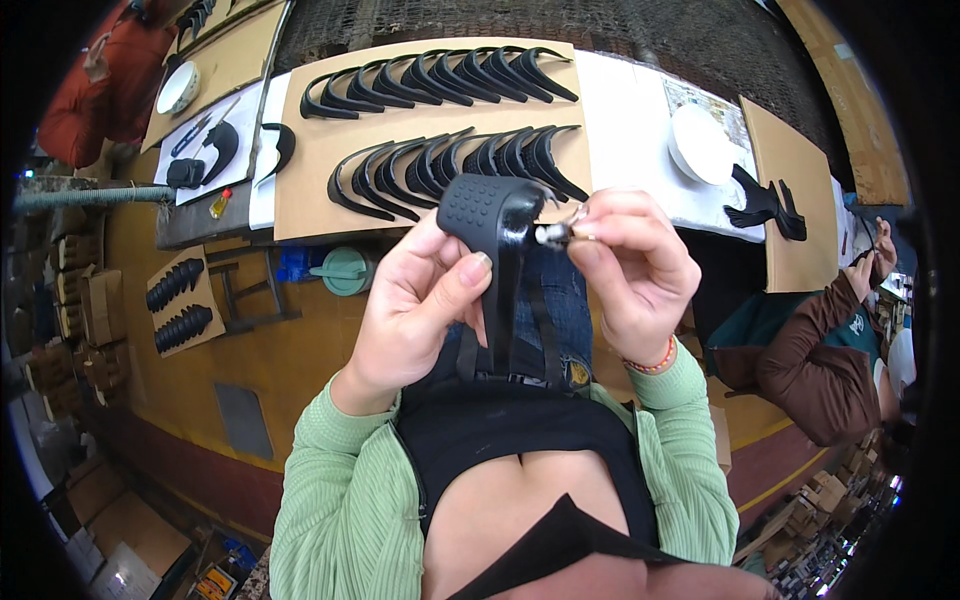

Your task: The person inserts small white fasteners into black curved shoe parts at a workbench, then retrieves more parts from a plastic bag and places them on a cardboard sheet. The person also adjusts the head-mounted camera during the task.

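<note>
My left hand [425,300] grips a curved black moulded piece [480,208] with a studded face and a long, glossy tapering side. The fingers are behind it and the thumb presses its lower edge. Close to the piece's right edge, my right hand [635,255] pinches a small silvery-white item [552,233] between thumb and fingertips. Its kind is too small to make out, and whether it touches the black piece I cannot tell. Both hands are raised in front of my body, before the table.
Two rows of similar black curved pieces [440,78] lie on a cardboard sheet [300,190]. A white bowl [700,145] stands right of it. More black pieces [770,205] rest on cardboard at the right, near a person in a brown sleeve [815,370]. Another person in red [100,100] is far left.
</note>
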The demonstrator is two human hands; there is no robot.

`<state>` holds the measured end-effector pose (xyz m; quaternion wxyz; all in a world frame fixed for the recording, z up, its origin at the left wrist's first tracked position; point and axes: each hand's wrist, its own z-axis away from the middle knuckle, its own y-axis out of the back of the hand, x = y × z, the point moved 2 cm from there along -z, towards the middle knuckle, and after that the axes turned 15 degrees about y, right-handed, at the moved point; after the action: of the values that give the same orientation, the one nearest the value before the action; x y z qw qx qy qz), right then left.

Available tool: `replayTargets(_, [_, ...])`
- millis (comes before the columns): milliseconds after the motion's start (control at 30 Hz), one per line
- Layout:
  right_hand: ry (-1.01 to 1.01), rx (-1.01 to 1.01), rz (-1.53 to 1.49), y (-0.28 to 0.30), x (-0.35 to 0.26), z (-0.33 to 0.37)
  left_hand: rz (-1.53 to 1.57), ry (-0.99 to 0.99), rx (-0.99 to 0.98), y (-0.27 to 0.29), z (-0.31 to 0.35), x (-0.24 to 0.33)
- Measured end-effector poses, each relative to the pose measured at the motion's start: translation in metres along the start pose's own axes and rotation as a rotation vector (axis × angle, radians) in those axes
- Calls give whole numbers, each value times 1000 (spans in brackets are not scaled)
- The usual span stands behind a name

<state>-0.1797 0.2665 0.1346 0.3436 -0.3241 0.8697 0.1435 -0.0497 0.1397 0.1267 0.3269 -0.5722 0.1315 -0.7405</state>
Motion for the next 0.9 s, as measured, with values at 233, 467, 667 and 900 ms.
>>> replayTargets(233, [249,-236,59,-14,-3,-6,200,14,-19,6,2,-5])
replayTargets(467, [443,-542,-46,-26,-12,4,338,-81,-4,21,2,5])
replayTargets(667, [303,-504,-51,-18,-6,10,155,-285,169,77,10,17])
replayTargets(900, [133,-319,24,-3,6,16,103,-296,444,197,10,17])
